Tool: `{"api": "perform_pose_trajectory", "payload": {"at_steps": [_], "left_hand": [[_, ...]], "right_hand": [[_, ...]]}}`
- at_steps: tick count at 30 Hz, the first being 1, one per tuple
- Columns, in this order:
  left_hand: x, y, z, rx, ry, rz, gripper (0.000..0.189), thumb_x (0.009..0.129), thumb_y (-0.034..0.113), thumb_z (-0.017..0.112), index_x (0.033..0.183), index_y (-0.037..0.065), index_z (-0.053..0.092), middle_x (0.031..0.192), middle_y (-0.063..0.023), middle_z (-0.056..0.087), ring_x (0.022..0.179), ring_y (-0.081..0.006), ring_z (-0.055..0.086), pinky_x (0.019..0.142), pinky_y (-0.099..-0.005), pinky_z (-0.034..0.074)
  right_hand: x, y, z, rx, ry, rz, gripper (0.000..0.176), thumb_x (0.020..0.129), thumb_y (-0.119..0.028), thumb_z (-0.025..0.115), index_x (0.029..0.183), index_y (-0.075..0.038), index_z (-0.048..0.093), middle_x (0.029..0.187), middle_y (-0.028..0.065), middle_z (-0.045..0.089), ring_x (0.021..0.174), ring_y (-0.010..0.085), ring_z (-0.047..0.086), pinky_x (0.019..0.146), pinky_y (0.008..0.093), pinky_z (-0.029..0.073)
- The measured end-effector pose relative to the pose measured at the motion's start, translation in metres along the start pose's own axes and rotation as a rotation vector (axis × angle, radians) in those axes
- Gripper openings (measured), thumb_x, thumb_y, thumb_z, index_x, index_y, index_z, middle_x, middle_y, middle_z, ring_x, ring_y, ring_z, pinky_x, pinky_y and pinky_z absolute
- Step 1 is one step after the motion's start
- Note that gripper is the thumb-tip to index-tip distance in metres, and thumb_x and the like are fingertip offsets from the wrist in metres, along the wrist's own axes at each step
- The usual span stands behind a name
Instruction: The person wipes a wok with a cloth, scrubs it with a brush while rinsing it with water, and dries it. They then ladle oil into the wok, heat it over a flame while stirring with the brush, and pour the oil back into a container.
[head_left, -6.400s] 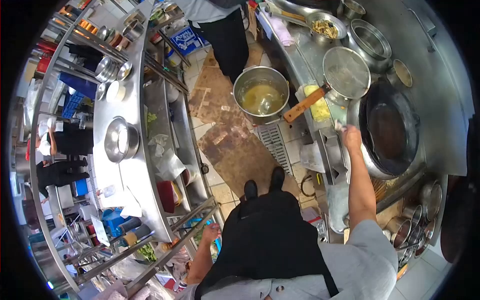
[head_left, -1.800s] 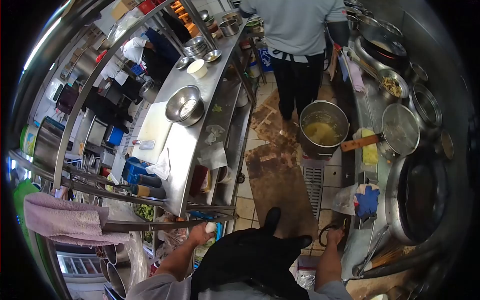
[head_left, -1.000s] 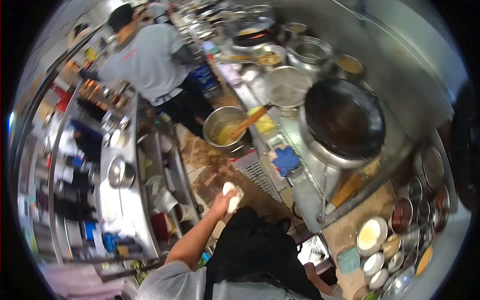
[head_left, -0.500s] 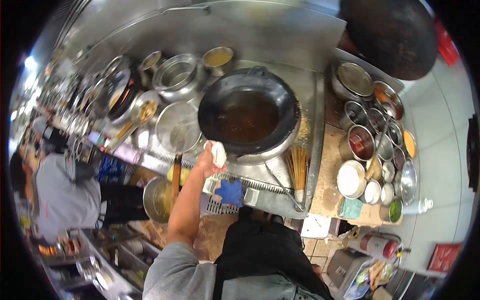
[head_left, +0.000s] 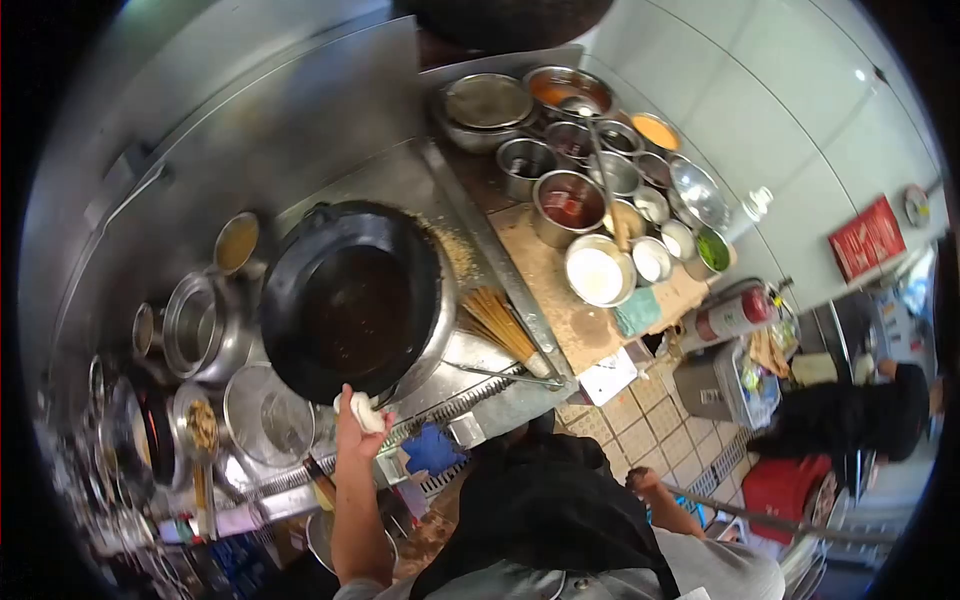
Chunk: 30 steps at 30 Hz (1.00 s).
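A commercial kitchen: a broad black wok (head_left: 352, 300) sits on a steel range (head_left: 485, 352) just beyond the person's left hand (head_left: 362, 428), a mesh strainer (head_left: 268, 412) to its left, sauce pots (head_left: 571, 200) well off to its right.

The big pan (head_left: 284, 318) is dark, smooth metal, the wall (head_left: 330, 95) behind it is shiny metal, the brush (head_left: 498, 322) looks like rough wood, and the green rag (head_left: 637, 312) like matt cloth.

The left hand (head_left: 357, 436) partly hides a white bundle (head_left: 366, 412); the top edge crops a dark round object (head_left: 500, 20).
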<state>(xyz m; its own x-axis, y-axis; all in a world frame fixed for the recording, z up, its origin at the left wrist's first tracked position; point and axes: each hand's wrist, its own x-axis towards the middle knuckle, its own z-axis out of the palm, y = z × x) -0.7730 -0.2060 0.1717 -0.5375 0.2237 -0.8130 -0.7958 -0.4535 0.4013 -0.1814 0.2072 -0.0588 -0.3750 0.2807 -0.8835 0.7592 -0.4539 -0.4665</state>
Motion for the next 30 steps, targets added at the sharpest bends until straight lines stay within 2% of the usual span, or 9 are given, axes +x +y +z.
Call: {"api": "perform_pose_trajectory", "payload": {"at_steps": [2,9,11,12,17,19,25,27,30], "left_hand": [[0.001,0.001,0.004,-0.077,0.011,-0.023,0.051,0.075,0.058,0.074,0.099,0.017,0.055,0.093,-0.0068,0.054,0.084,-0.0287,0.053,0.074,-0.0414,0.05],[0.025,0.005,-0.006,-0.047,-0.001,-0.017,0.031,0.082,0.038,0.072,0.095,0.013,0.059,0.095,-0.0065,0.057,0.088,-0.0293,0.054,0.072,-0.0396,0.051],[0.035,0.009,-0.013,0.017,0.011,-0.038,0.014,0.086,0.024,0.065,0.092,0.012,0.06,0.093,-0.006,0.059,0.084,-0.0286,0.057,0.065,-0.0378,0.051],[0.036,0.008,-0.012,0.032,0.036,-0.035,0.01,0.087,0.021,0.058,0.092,0.013,0.059,0.088,-0.005,0.06,0.076,-0.0261,0.057,0.058,-0.0348,0.05],[0.027,-0.007,-0.011,0.029,0.016,0.111,0.013,0.089,0.027,0.055,0.092,0.014,0.058,0.082,-0.0039,0.06,0.065,-0.0223,0.056,0.052,-0.0321,0.047],[0.017,-0.018,-0.006,0.003,0.038,0.178,0.013,0.089,0.027,0.055,0.092,0.015,0.058,0.081,-0.0041,0.06,0.062,-0.0216,0.055,0.051,-0.0318,0.045],[-0.002,-0.04,0.01,-0.108,0.009,0.224,0.013,0.09,0.028,0.053,0.09,0.015,0.057,0.079,-0.0023,0.061,0.058,-0.0201,0.054,0.048,-0.0315,0.043],[-0.006,-0.048,0.013,-0.098,-0.003,0.238,0.004,0.084,0.018,0.057,0.085,0.017,0.054,0.075,-0.0021,0.057,0.059,-0.0186,0.055,0.046,-0.029,0.047],[-0.028,-0.054,0.039,-0.133,-0.076,0.246,0.005,0.089,0.02,0.053,0.086,0.016,0.054,0.074,-0.0028,0.057,0.058,-0.0199,0.055,0.045,-0.0312,0.046]], "right_hand": [[-0.007,-0.009,0.007,-0.005,0.024,0.026,0.026,0.087,-0.019,0.054,0.109,-0.006,0.057,0.097,0.0198,0.066,0.082,0.0386,0.068,0.062,0.0565,0.056],[0.017,0.049,-0.006,-0.262,-0.395,-0.774,0.019,0.076,-0.026,0.062,0.091,-0.014,0.064,0.076,0.0119,0.056,0.075,0.033,0.058,0.05,0.0495,0.043],[0.028,0.081,-0.004,-1.533,0.053,-0.846,0.013,0.074,-0.022,0.063,0.085,-0.015,0.068,0.083,0.01,0.062,0.083,0.0303,0.062,0.064,0.0445,0.051],[-0.039,0.002,0.039,-1.535,0.042,-0.416,0.018,0.074,-0.019,0.063,0.09,-0.014,0.07,0.094,0.0091,0.067,0.095,0.0259,0.065,0.077,0.0363,0.054],[-0.034,0.004,0.046,-1.323,0.09,-0.552,0.024,0.073,-0.014,0.06,0.093,-0.013,0.072,0.105,0.0094,0.069,0.101,0.0251,0.065,0.081,0.0344,0.056],[-0.046,-0.012,0.05,-1.382,0.057,-0.25,0.026,0.072,-0.015,0.06,0.095,-0.013,0.072,0.105,0.0084,0.069,0.102,0.024,0.064,0.085,0.0325,0.054],[0.012,0.037,0.016,-1.819,-0.129,-0.623,0.028,0.073,-0.028,0.061,0.094,-0.012,0.071,0.104,0.0114,0.068,0.096,0.0262,0.066,0.081,0.0346,0.055],[-0.019,0.004,0.026,-0.656,0.222,-0.123,0.029,0.075,-0.03,0.06,0.095,-0.01,0.07,0.106,0.0111,0.068,0.091,0.0242,0.067,0.079,0.0325,0.054],[-0.029,-0.07,0.038,-0.842,0.085,-0.17,0.028,0.076,-0.03,0.06,0.095,-0.011,0.07,0.105,0.0101,0.068,0.091,0.0236,0.067,0.079,0.0332,0.054]]}}
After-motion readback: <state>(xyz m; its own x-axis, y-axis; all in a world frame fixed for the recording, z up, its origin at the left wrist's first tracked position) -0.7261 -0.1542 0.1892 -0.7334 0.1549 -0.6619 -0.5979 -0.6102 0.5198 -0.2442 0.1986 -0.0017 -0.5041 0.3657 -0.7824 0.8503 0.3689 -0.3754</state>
